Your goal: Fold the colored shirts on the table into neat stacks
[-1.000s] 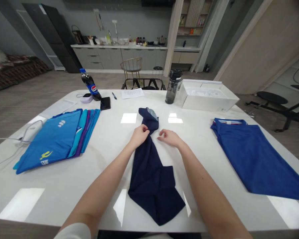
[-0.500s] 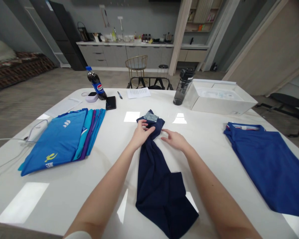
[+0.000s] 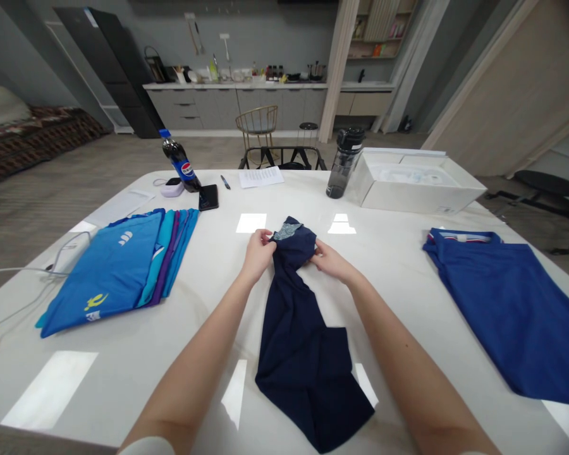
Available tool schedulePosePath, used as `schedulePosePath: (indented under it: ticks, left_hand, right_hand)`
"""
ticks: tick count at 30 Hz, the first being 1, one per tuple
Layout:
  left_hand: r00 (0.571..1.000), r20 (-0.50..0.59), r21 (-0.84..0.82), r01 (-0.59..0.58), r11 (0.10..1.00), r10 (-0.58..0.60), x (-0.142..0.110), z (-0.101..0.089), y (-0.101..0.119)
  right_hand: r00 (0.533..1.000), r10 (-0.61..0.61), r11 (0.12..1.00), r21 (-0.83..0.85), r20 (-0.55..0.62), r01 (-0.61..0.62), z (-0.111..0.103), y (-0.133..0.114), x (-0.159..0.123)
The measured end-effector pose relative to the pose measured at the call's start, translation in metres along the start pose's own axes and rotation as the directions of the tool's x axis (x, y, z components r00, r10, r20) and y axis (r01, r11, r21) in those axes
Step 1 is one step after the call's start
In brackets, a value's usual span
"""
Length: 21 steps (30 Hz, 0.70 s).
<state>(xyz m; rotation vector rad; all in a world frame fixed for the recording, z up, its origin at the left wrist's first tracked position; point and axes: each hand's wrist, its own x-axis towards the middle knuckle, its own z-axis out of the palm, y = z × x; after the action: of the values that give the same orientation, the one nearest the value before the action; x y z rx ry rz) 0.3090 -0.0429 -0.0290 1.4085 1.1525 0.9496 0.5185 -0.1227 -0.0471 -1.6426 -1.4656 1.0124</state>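
Garment (image 3: 298, 354) between folded shirts (image 3: 109, 272) (on the table (image 3: 137, 360))

Your left forearm (image 3: 189, 373) and right forearm (image 3: 408, 373) were bare and smooth, narrowing toward the left hand (image 3: 258, 256) and right hand (image 3: 334, 264), both also bare. A white sleeve (image 3: 146, 447) showed as a soft, rounded edge at the bottom of the view, around your upper left arm, and a thin sliver of white showed near your right arm.

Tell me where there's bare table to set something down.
Bare tabletop lies below the stacked blue shirts, left of your left forearm. Another patch lies between the navy garment and the royal blue shirt. Crowded: the far edge, by the cola bottle and phone.
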Motion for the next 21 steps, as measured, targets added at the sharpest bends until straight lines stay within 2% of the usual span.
schedulePosePath:
  ticks: [1,3,5,6,9,12,14,16,18,21]
  left_hand:
    - [0.993,-0.03,0.098,-0.113,0.989,0.116,0.0,0.0,0.0]
    - [0.963,0.05,0.197,-0.269,0.943,0.264,-0.002,0.003,-0.002]
    - [0.949,0.165,0.218,-0.3,0.929,0.268,-0.005,0.008,-0.006]
    - [0.95,0.183,0.218,-0.291,0.932,0.254,-0.005,0.009,-0.007]
    - [0.967,0.149,0.141,-0.228,0.963,0.207,-0.005,0.012,-0.009]
    - [0.983,0.133,-0.147,-0.104,0.984,0.124,-0.004,0.011,-0.003]
    - [0.983,0.168,-0.386,-0.001,0.922,0.072,-0.005,0.01,0.003]
    - [0.978,0.206,-0.545,0.1,0.832,0.017,-0.004,0.007,0.008]
    - [0.975,0.217,-0.624,0.179,0.761,-0.051,-0.001,0.001,0.011]
    - [0.98,0.162,-0.713,0.194,0.674,-0.111,0.01,-0.014,0.011]
  right_hand:
    - [0.997,-0.069,0.998,0.012,-0.015,0.069,0.004,-0.002,0.0]
    - [0.984,-0.179,0.984,0.003,-0.013,0.179,0.012,-0.006,0.0]
    - [0.974,-0.227,0.974,-0.001,0.002,0.227,0.02,-0.009,0.001]
    - [0.972,-0.234,0.972,0.01,0.004,0.234,0.024,-0.011,0.002]
    - [0.982,-0.184,0.979,0.08,-0.033,0.186,0.03,-0.011,0.003]
    - [0.986,-0.08,0.994,0.068,-0.144,0.09,0.031,-0.01,0.004]
    - [0.976,-0.051,0.999,0.001,-0.21,0.052,0.028,-0.013,0.003]
    - [0.969,-0.041,0.997,-0.066,-0.243,0.026,0.024,-0.018,0.001]
    - [0.962,-0.026,0.992,-0.125,-0.271,-0.008,0.02,-0.025,-0.002]
    - [0.954,0.036,0.971,-0.217,-0.296,-0.104,0.018,-0.031,-0.007]
